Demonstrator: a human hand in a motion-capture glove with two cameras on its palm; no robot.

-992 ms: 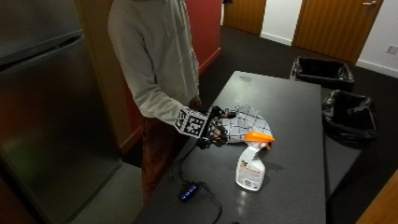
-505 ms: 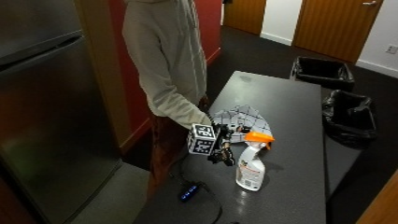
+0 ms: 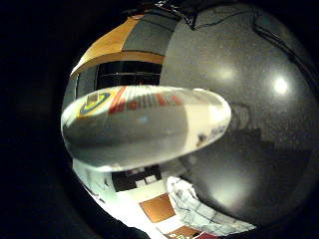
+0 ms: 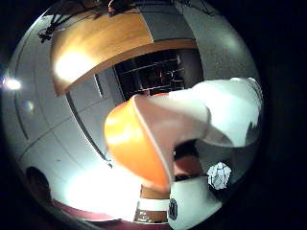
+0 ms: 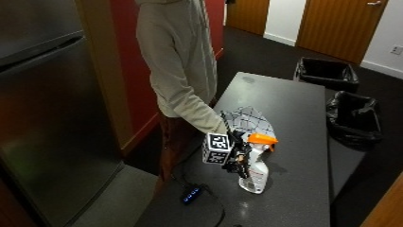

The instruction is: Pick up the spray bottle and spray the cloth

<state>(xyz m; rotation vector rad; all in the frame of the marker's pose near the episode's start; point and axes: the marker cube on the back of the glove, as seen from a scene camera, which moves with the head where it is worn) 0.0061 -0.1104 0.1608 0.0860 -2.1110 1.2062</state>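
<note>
A white spray bottle (image 5: 255, 172) with an orange trigger head (image 5: 262, 138) stands upright near the front of the dark grey table (image 5: 296, 99). My gloved right hand (image 5: 238, 160) is right beside the bottle's neck on the person's side, its fingers (image 5: 241, 166) pointing down and not wrapped round it. The bottle's labelled body (image 3: 144, 127) fills much of the little finger side palm view, and its orange head (image 4: 129, 143) looms large in the thumb side palm view. A checked cloth (image 5: 249, 120) lies crumpled on the table just behind the bottle, also seen as the cloth (image 3: 199, 211).
Two black-lined bins (image 5: 327, 73) (image 5: 353, 116) stand beyond the table's far side. A steel fridge (image 5: 50, 118) is at the left. A blue power strip (image 5: 191, 194) with a cable lies at the table's front corner. Orange wooden doors (image 5: 340, 23) are at the back.
My right hand has moved down and towards the bottle and is now beside its neck. The bottle and cloth have stayed put.
</note>
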